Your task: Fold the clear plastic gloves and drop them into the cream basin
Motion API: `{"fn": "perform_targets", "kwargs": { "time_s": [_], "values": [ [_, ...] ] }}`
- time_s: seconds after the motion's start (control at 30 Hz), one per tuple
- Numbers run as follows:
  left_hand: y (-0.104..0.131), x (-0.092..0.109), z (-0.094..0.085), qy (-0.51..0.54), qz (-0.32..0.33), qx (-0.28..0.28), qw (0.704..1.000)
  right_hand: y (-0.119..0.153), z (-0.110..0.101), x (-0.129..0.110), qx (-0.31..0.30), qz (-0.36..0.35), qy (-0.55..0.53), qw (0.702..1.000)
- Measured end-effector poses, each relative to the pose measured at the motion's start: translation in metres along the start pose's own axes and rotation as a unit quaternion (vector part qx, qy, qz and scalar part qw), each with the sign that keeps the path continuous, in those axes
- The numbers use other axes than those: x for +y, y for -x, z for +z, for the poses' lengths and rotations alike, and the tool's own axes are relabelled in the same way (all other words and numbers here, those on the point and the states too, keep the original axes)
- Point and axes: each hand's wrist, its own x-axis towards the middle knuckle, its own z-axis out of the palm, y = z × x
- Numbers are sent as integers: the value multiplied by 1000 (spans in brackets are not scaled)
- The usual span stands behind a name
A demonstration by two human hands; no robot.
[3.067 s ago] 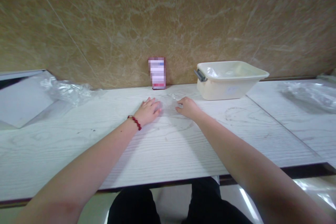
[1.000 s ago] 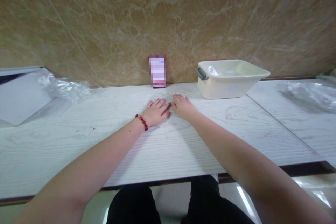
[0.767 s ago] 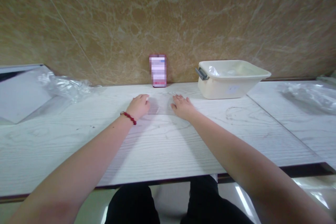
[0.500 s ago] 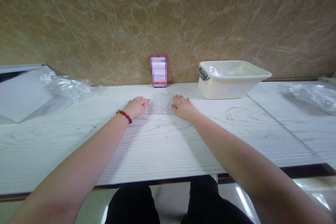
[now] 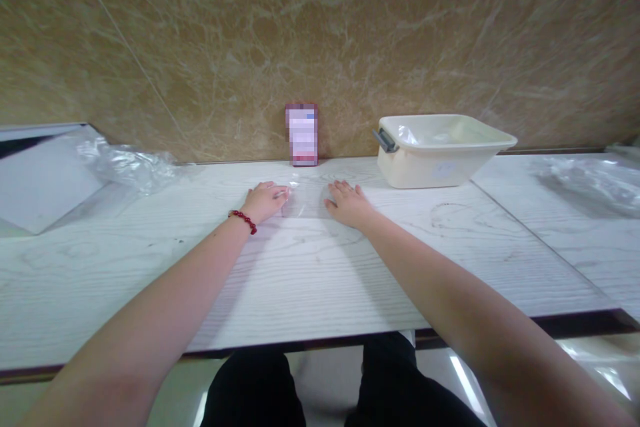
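Observation:
A clear plastic bag (image 5: pixel 306 200) lies flat on the white wood-grain table (image 5: pixel 310 280), its outline faint against the surface. My left hand (image 5: pixel 265 201), with a red bead bracelet at the wrist, is at the bag's left edge; thumb and forefinger come together on the film there. On the other side, my right hand (image 5: pixel 350 205) rests flat with its fingers spread, over the bag's right end. Just beyond the bag, a phone (image 5: pixel 304 137) with a blurred screen leans upright against the wall.
A cream plastic bin (image 5: pixel 425 167) with a grey handle stands back right, clear plastic inside it. More crumpled clear plastic (image 5: pixel 595 183) lies at far right. At left are a white box-like thing (image 5: pixel 45 180) and another heap of clear plastic (image 5: pixel 135 167). A marbled wall (image 5: pixel 320 33) rises behind.
My left hand has shifted slightly right along the bag's edge, its fingers now further over the film. My right hand has hardly moved.

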Motion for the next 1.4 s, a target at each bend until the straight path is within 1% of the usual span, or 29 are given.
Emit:
{"fn": "perform_targets", "kwargs": {
  "time_s": [0.27, 0.33, 0.43, 0.57, 0.7, 0.8, 0.9, 0.97, 1.0, 1.03, 1.1, 1.17, 1.23, 1.3, 1.4],
  "values": [
    [3, 3, -4, 22, -30, 19, 999, 1, 0, -1, 2, -4, 7, 1000],
    [3, 3, -4, 22, -25, 17, 999, 1, 0, -1, 0, -5, 7, 1000],
    [3, 3, -4, 3, -6, 1, 1000, 1, 0, -1, -5, -5, 7, 1000],
    [5, 6, -4, -37, -25, -34, 998, 1, 0, -1, -16, -4, 13, 1000],
    [7, 8, -6, -58, -36, -48, 997, 1, -1, 2, -34, 29, 16, 999],
    [9, 9, -7, -70, -26, -30, 997, 1, -1, 4, -44, 46, 15, 998],
    [10, 13, -9, -83, -14, 22, 996, 0, -2, 4, -45, 49, 14, 998],
    [9, 19, -11, -83, 17, 56, 995, 0, -2, 4, -49, 52, 15, 997],
    [8, 23, -11, -80, 46, 61, 994, 0, -2, 3, -51, 54, 15, 997],
    [7, 28, -12, -75, 81, 53, 993, 0, -2, 3, -52, 56, 16, 997],
    [2, 39, -11, -66, 147, 11, 987, 0, -2, 3, -51, 58, 15, 997],
    [-3, 50, -8, -66, 181, -41, 980, 0, -2, 2, -48, 61, 14, 997],
    [-7, 56, -3, -72, 176, -82, 978, 1, -3, 2, -49, 63, 14, 997],
    [-9, 58, 2, -74, 145, -109, 981, 2, -3, 3, -53, 64, 18, 996],
    [-7, 53, 6, -69, 103, -119, 985, 0, -4, 6, -60, 75, 30, 995]
  ]
}}
